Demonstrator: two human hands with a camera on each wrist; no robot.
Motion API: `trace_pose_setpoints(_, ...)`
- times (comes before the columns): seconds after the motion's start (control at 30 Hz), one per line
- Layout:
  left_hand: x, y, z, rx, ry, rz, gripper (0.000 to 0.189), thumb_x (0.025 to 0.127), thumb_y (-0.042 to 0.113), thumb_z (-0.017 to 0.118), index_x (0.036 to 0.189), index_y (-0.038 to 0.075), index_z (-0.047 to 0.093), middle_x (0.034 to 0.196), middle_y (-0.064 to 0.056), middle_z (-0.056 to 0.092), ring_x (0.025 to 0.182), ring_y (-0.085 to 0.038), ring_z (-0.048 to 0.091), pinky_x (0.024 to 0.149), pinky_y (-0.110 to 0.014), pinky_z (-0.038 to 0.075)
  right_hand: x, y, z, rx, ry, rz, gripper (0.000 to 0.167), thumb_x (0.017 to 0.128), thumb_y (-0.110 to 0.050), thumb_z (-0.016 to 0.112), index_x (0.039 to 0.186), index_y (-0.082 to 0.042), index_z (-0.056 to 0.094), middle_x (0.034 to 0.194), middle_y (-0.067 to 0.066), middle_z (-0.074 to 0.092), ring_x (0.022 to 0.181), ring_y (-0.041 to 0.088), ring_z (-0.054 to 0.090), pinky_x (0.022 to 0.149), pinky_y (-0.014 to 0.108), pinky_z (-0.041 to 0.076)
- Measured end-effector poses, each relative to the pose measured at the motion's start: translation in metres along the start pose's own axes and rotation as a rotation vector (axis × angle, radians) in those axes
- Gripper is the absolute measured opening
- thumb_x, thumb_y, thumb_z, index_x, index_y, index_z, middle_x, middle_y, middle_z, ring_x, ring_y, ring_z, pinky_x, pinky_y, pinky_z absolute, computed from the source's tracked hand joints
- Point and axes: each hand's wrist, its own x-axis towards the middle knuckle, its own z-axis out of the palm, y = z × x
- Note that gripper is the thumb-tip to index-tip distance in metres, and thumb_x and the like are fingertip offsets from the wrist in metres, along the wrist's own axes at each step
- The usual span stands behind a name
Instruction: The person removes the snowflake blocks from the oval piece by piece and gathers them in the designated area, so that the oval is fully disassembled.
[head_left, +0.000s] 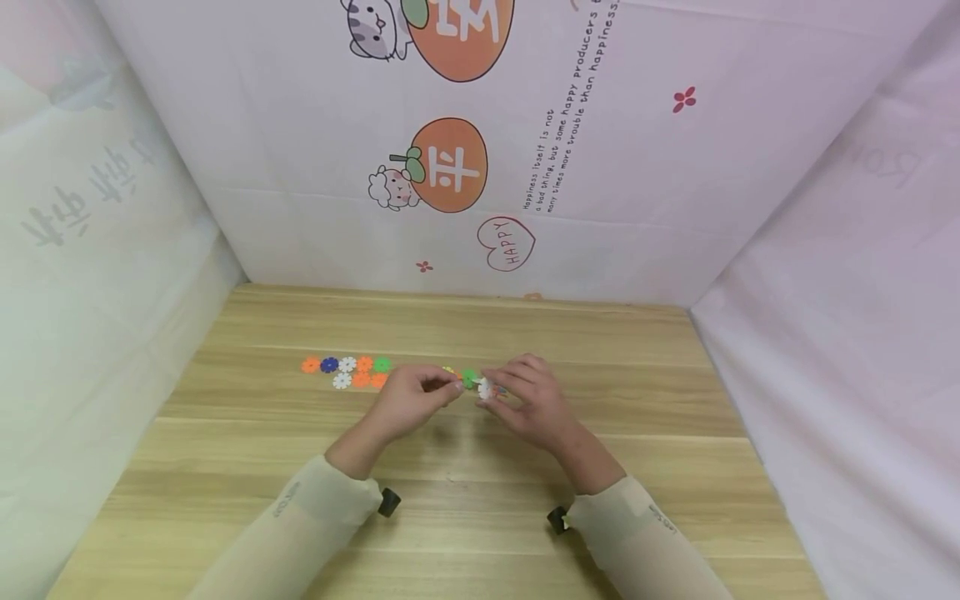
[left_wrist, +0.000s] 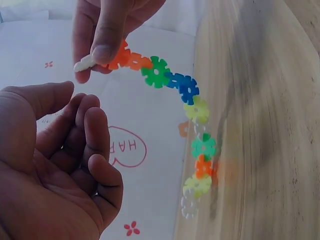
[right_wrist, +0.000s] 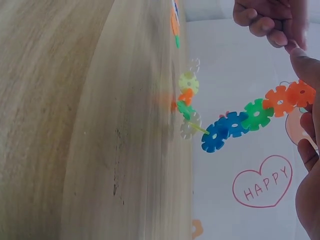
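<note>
My right hand (head_left: 536, 400) pinches one end of a chain of interlocking plastic snowflake discs (left_wrist: 156, 72), at a white disc (left_wrist: 85, 62) beside orange ones. From there the chain curves down through green, blue, yellow, white and orange discs, its far end low by the tabletop. My left hand (head_left: 412, 400) is held just beside the right one, thumb and fingers bent toward each other. In the left wrist view a gap shows between its thumb and fingertips, with nothing in it. The head view hides part of the chain behind the hands.
Loose snowflake discs (head_left: 347, 365) in orange, blue, white and green lie flat in two rows on the wooden table (head_left: 450, 517), left of my left hand. A printed white cloth (head_left: 600, 258) hangs behind the table, with white cloth at both sides.
</note>
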Motion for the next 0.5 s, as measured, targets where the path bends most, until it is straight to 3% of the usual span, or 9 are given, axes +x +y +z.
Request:
trace_pose_setpoints(0.3, 0.0042, 0.004, 0.0088, 0.015, -0.007, 0.0, 0.022, 0.095, 0.044, 0.075, 0.101, 0.024, 0.081, 0.1, 0.01, 0.075, 0.094, -0.016, 0.07, 0.08, -0.038, 0.059, 0.0012, -0.001, 0.0041, -0.003, -0.013, -0.008, 0.041, 0.082, -0.027, 0.09, 0.115, -0.006, 0.077, 0.108, 0.003, 0.077, 0.099, 0.023, 0.063, 0.088, 0.037, 0.049)
trace_pose_setpoints(0.5, 0.0039, 0.0045, 0.011, 0.026, 0.003, 0.015, 0.017, 0.095, 0.038, 0.075, 0.097, 0.022, 0.081, 0.096, 0.01, 0.075, 0.091, -0.016, 0.069, 0.079, -0.039, 0.059, 0.0027, -0.0022, 0.0093, 0.002, 0.008, -0.043, 0.043, 0.079, -0.026, 0.092, 0.113, -0.006, 0.078, 0.104, 0.002, 0.077, 0.097, 0.023, 0.064, 0.086, 0.037, 0.05)
